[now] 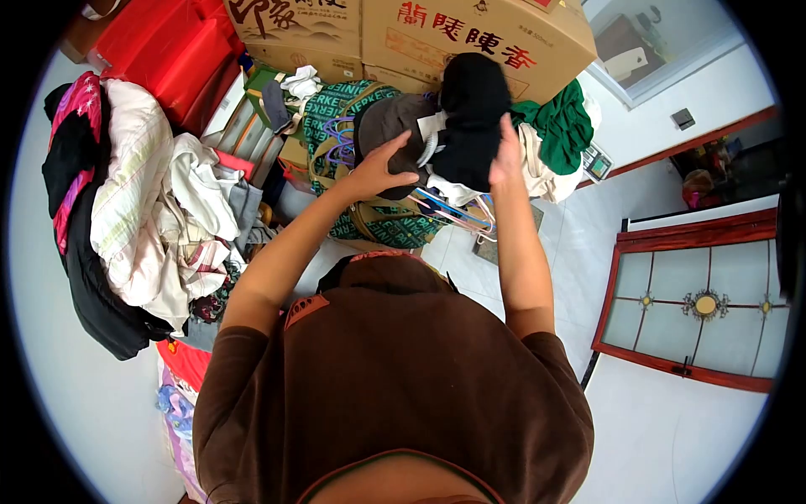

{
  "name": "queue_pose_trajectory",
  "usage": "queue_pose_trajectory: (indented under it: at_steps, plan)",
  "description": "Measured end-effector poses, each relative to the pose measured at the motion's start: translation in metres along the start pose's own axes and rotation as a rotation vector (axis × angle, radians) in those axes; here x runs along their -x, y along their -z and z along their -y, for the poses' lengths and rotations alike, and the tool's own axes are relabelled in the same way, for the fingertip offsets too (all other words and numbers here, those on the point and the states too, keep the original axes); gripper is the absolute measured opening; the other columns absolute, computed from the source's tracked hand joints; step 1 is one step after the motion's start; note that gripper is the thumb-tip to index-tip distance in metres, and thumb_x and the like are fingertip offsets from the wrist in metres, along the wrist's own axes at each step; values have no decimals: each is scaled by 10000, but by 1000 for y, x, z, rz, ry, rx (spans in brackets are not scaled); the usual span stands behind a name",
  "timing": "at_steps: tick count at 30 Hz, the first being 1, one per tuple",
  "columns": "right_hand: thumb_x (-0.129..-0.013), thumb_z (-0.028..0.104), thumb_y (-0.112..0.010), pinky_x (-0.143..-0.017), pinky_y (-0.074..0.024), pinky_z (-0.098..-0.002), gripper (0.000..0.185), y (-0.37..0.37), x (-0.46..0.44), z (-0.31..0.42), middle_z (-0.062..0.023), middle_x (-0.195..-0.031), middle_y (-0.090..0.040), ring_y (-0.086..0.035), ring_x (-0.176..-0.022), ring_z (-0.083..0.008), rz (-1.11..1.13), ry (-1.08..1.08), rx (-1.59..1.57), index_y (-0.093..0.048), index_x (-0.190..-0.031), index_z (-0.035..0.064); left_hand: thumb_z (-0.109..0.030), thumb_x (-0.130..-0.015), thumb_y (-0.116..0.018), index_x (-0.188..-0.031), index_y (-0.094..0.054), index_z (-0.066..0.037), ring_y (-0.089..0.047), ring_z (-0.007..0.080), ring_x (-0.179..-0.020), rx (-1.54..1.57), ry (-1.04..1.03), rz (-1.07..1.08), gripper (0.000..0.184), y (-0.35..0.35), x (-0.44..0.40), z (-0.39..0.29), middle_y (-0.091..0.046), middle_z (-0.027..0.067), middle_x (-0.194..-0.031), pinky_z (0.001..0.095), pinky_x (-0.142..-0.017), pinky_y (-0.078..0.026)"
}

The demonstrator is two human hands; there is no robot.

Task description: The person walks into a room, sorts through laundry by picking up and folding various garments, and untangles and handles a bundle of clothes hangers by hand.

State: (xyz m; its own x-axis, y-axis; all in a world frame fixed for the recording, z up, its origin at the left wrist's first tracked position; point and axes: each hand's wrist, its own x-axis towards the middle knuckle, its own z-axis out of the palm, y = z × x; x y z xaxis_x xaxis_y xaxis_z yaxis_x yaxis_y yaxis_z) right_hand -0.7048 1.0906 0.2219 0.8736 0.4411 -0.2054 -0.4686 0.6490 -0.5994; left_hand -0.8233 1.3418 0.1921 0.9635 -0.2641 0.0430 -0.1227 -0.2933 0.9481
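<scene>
Stacked cardboard boxes (478, 42) stand behind a teal-lettered bag (332, 105), as a black cloth (474, 101) rises before the cartons, between a person's two hands. To the black cloth's left, in front of the bag, sits a dark grey item (388, 128), with coloured hangers (457, 217) below. The right hand (506, 157) meets the black cloth at its right edge, fingers pointing up; whether they grip cannot be told. The left hand (379, 172) spreads thumb and fingers wide at the dark grey item's lower left, contact unclear.
</scene>
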Motion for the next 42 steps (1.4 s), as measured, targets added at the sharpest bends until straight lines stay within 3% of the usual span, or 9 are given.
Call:
queue_pose_trajectory:
  at_steps: [5, 10, 17, 19, 24, 29, 35, 38, 42]
  plan:
    - [-957, 411, -516, -1071, -309, -310, 564, -86, 45, -62, -83, -1402, -445, -373, -1307, -180, 84, 63, 386, -411, -1381, 54, -259, -820, -730, -1475, -202, -46, -358, 223, -1315, 717, 104, -82, 868, -8, -5, -42, -336, 140, -1460, 335, -1089, -294]
    - [-983, 483, -392, -1041, -389, -374, 540, -84, 42, -49, -103, -1306, -526, -505, -1198, -221, 159, 210, 211, -471, -1305, 56, -163, -968, -498, -1361, -448, -7, -512, 155, -1174, 868, 115, -237, 426, 14, -6, -26, -556, 74, -1277, 288, -1019, -384]
    - [-895, 94, -492, -739, -464, -266, 234, -43, 68, -53, -36, -1034, -573, -574, -891, -140, 2, 291, 535, -524, -1127, 100, -176, -998, -424, -1387, -348, -53, -565, 257, -1129, 1080, -85, -533, 415, 88, -10, -27, -542, 137, -1308, 404, -959, -480]
    - [-827, 45, -533, -885, -405, -290, 244, -22, 82, -66, -21, -1019, -549, -528, -1004, -159, 45, 303, 778, -561, -1068, 70, -156, -1000, -418, -1357, -376, -52, -557, 265, -1138, 1112, -174, -641, 375, 110, -13, -21, -540, 146, -1307, 402, -979, -468]
    - [-833, 39, -600, -831, -387, -240, 224, -7, 102, -103, -29, -1057, -549, -504, -988, -140, 330, 317, 1210, -587, -1051, 88, -148, -998, -414, -1296, -404, -52, -531, 296, -1167, 1045, -312, -792, 313, 149, -4, -29, -518, 168, -1320, 423, -1020, -434]
    - [-792, 86, -650, -905, -421, -354, 250, 16, 94, -126, -129, -1055, -545, -530, -1038, -308, 294, 313, 1404, -607, -1038, 110, -121, -996, -400, -1301, -392, -11, -504, 283, -1198, 980, -348, -911, 325, 173, 9, -30, -530, 195, -1295, 412, -1053, -390]
    - [-779, 58, -670, -894, -474, -381, 306, 20, 103, -153, -142, -1208, -498, -535, -1083, -342, 501, 35, 1449, -608, -1061, 157, -121, -958, -485, -1269, -491, -15, -533, 198, -1129, 738, -58, -854, 328, 162, 21, 17, -632, 151, -1164, 315, -1023, -361]
    - [-769, 98, -698, -848, -505, -388, 351, 47, 87, -175, -159, -1261, -486, -534, -1114, -359, 514, 591, 1832, -586, -1094, 167, -169, -933, -559, -1210, -559, -22, -550, 159, -1061, 603, 66, -805, 313, 141, 26, 29, -651, 94, -1110, 276, -984, -372]
    - [-779, 124, -684, -833, -505, -402, 466, 46, 88, -184, -168, -1255, -491, -574, -1053, -344, 391, 561, 1936, -534, -1214, 199, -187, -878, -650, -1143, -617, -22, -568, 141, -1028, 260, 154, -696, 314, 111, 25, 47, -648, 56, -1085, 277, -934, -407]
